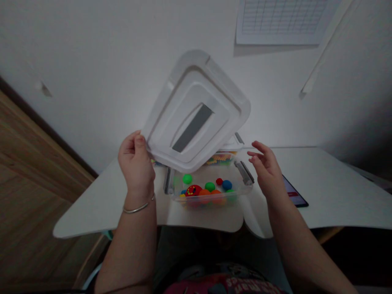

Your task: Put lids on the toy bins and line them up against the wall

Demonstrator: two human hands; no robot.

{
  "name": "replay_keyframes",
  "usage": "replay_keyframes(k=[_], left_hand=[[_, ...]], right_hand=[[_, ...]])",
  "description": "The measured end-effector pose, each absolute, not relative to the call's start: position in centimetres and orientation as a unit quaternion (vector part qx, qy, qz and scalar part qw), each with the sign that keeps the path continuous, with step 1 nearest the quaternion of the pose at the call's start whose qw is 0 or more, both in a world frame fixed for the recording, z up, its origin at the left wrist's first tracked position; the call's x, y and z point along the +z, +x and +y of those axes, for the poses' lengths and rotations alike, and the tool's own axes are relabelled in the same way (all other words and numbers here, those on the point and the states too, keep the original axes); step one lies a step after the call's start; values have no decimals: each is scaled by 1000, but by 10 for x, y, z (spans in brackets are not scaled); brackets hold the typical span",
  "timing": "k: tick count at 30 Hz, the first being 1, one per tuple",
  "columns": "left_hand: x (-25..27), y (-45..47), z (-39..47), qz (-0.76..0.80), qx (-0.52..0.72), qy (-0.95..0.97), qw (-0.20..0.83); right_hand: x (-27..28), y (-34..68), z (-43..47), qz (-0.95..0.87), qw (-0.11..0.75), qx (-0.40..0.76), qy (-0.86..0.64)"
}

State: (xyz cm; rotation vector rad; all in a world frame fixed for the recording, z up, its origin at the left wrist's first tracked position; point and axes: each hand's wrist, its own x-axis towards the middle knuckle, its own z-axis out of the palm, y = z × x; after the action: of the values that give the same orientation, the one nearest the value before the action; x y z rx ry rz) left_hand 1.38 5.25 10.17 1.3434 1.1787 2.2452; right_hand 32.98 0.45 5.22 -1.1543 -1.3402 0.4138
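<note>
My left hand (136, 163) grips the lower left edge of a white plastic lid (196, 110) with a grey handle slot, holding it tilted up above a clear plastic box (241, 185). The box stands on the white table (330, 183) and holds several coloured balls in green, red, blue and orange (210, 187). Grey latches sit at its left (167, 179) and right (244, 171) ends. My right hand (267, 169) hovers beside the box's right latch, fingers spread, holding nothing. A metal bangle is on my left wrist.
A dark tablet (294, 195) lies on the table right of my right hand. A white wall rises behind the table, with a gridded white sheet (281, 20) at the top. Wooden flooring (30, 183) lies to the left.
</note>
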Motion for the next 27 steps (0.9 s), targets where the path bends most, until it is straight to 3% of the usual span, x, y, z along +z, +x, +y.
replay_keyframes(k=[8, 15, 21, 27], left_hand=[[100, 24, 64, 414, 734, 479, 245], [93, 23, 78, 450, 648, 516, 335], [84, 19, 71, 470, 611, 568, 287], [56, 20, 31, 465, 616, 590, 239]], right_hand=[[90, 328, 24, -589, 599, 198, -505], [87, 323, 37, -631, 548, 190, -515], [70, 324, 48, -596, 568, 210, -526], [59, 323, 40, -525, 590, 302, -534]])
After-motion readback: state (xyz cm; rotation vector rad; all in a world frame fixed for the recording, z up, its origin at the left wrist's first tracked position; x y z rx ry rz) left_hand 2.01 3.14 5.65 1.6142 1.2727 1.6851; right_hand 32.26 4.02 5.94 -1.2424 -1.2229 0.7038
